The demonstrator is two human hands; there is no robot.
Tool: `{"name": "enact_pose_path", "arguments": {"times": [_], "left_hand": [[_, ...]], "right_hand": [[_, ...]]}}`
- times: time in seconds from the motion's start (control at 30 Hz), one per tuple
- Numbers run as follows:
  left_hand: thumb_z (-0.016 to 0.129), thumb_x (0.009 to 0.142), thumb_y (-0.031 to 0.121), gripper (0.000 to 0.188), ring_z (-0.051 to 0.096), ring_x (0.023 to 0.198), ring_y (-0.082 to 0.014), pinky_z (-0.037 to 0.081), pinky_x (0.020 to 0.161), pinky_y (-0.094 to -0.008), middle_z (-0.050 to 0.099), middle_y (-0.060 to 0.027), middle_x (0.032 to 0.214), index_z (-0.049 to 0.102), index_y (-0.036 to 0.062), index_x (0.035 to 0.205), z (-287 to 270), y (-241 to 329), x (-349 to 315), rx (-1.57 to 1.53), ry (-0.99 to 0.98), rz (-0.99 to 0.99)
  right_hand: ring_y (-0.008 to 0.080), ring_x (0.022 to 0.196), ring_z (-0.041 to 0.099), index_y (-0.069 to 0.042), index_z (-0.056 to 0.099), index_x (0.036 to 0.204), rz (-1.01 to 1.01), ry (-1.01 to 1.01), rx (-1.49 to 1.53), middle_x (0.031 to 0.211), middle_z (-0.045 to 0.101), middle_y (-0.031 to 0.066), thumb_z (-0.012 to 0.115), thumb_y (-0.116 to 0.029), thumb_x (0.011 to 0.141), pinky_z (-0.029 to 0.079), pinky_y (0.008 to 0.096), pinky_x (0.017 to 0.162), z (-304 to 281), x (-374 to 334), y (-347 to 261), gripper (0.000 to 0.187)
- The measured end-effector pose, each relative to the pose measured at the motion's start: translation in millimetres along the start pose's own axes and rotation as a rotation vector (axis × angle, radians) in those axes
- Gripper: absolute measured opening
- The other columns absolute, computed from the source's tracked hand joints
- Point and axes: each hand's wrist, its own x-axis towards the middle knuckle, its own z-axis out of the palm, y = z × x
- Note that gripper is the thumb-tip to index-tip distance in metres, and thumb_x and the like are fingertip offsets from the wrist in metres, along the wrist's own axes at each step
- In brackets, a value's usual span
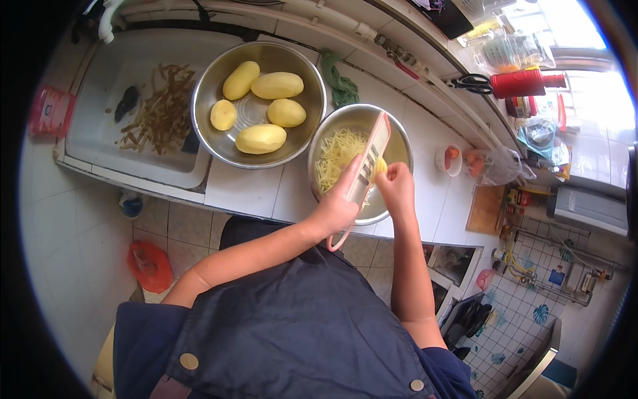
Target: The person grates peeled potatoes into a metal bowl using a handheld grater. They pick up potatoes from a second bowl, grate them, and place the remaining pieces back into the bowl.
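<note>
- The piece of potato is at the grater's right-hand face, over the smaller steel bowl; fingers cover much of it, so I cannot tell how much remains to shred.
- The right hand pinches that piece with bunched fingertips, beside the blades.
- The left hand is clamped around the lower part of the pink-edged grater, which stands tilted above the bowl, its looped handle end toward the apron. The hands are apart, the grater between them.
- Done, by the look of it: a fair heap of pale shreds lies in the smaller bowl, mostly on its left side.
- Left to shred, I judge: five whole peeled potatoes in the larger steel bowl, just beside on the counter. Grating therefore seems nearer its start than its end.
- Peeling looks finished for those five; brown peelings lie heaped in the sink, left of the larger bowl.
- A green cloth lies behind the bowls.
</note>
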Motion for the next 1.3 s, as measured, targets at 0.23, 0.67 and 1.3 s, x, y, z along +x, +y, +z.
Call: {"name": "enact_pose_path", "arguments": {"times": [0.23,0.67,1.3], "left_hand": [[0.035,0.065,-0.015,0.084,0.026,0.13,-0.0192,0.023,0.102,-0.0245,0.027,-0.0121,0.141,0.014,0.0098,0.142,-2,1,0,-0.066,-0.022,-0.04],[0.034,0.065,-0.013,0.083,0.023,0.132,-0.0211,0.021,0.103,-0.0256,0.026,-0.0123,0.142,0.017,0.0118,0.142,6,15,-8,0.017,-0.126,-0.106],[0.036,0.065,-0.014,0.087,0.015,0.135,-0.0285,0.019,0.103,-0.0268,0.02,-0.0226,0.142,0.015,0.0187,0.143,15,1,-10,0.071,-0.146,-0.197]], "right_hand": [[0.0126,0.055,0.049,0.001,0.048,0.075,0.172,-0.127,0.123,0.061,0.053,0.0064,0.061,-0.014,0.07,0.042,0.0278,0.053,15,-37,-5,0.02],[0.0156,0.056,0.053,0.003,0.053,0.075,0.096,0.003,0.01,0.062,0.056,0.0088,0.061,-0.013,0.07,0.044,0.0298,0.053,-7,29,-6,0.019],[0.0125,0.047,0.049,0.002,0.052,0.074,0.247,-0.126,0.155,0.056,0.053,0.0063,0.055,-0.012,0.076,0.042,0.0263,0.045,-38,50,19,0.015]]}}
